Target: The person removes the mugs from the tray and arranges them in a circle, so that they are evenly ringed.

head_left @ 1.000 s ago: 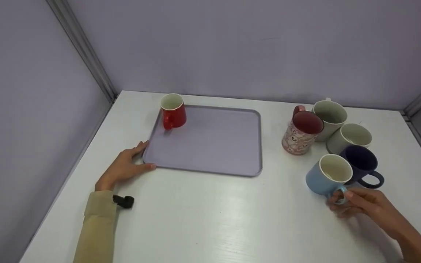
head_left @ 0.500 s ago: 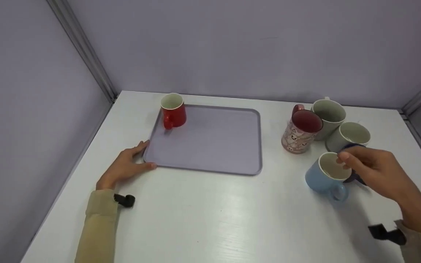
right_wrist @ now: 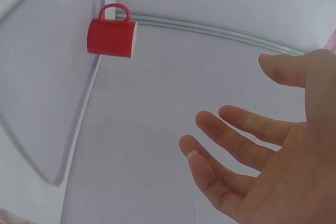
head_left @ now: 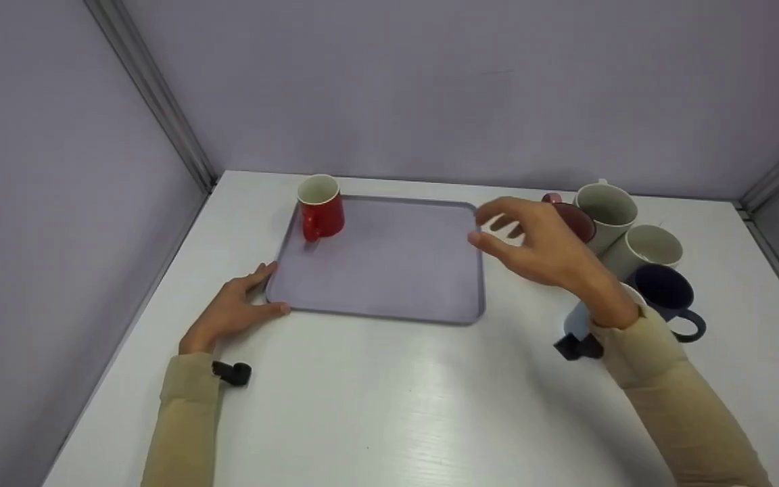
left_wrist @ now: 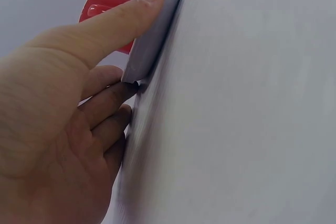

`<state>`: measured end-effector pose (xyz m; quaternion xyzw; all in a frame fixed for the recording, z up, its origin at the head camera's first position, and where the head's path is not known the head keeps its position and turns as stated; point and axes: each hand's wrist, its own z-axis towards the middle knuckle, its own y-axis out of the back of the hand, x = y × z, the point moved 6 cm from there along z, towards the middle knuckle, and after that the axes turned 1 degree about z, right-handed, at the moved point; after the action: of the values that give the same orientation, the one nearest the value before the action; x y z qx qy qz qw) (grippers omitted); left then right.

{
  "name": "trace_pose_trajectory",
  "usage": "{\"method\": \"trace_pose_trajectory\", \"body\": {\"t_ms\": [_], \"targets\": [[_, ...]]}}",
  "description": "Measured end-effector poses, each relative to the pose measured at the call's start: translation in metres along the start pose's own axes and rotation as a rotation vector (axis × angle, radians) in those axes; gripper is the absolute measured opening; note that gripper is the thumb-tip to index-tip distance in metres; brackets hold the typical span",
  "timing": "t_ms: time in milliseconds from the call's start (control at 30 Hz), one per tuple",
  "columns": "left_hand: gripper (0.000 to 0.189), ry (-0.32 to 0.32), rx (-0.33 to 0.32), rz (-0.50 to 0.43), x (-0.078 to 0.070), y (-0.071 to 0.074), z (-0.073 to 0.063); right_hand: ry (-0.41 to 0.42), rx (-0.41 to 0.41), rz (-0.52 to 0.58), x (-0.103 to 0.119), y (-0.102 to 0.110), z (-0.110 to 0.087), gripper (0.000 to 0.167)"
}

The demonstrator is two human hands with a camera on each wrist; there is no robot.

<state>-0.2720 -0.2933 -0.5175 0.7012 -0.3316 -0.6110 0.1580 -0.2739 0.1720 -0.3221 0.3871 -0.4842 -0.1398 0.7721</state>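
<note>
A lavender tray lies on the white table, with a red mug upright at its back left corner. My left hand holds the tray's front left corner between thumb and fingers; in the left wrist view the thumb lies along the rim. Above the tray's right edge is my right hand, fingers apart and loosely bent, holding nothing. A pink patterned mug with a dark red inside is mostly hidden behind that hand. The right forearm covers most of a light blue mug.
Two pale mugs, one at the back and one nearer, stand close together on the right. A dark blue mug is in front of them, handle toward the right. Grey walls enclose the table's back and sides.
My right hand has let go of the light blue mug's handle, risen over the mugs and moved left to the tray's right edge. The left hand has stayed at the tray's corner.
</note>
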Motion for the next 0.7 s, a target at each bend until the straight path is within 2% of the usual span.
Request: {"method": "trace_pose_trajectory", "body": {"t_ms": [100,267,533,700], "targets": [[0.106,-0.002,-0.004,0.002,0.002,0.0,-0.002,0.017,0.017,0.026,0.011,-0.019,0.028,0.047],[0.107,-0.008,-0.01,0.005,0.004,0.0,-0.004,0.05,-0.003,0.049,0.023,-0.05,0.069,0.051],[0.107,-0.014,-0.009,-0.01,0.004,0.001,-0.008,-0.011,0.001,0.072,0.034,-0.1,0.116,0.053],[0.105,-0.034,-0.023,-0.003,0.004,0.001,-0.01,-0.032,-0.009,0.149,0.035,-0.137,0.144,0.051]]}}
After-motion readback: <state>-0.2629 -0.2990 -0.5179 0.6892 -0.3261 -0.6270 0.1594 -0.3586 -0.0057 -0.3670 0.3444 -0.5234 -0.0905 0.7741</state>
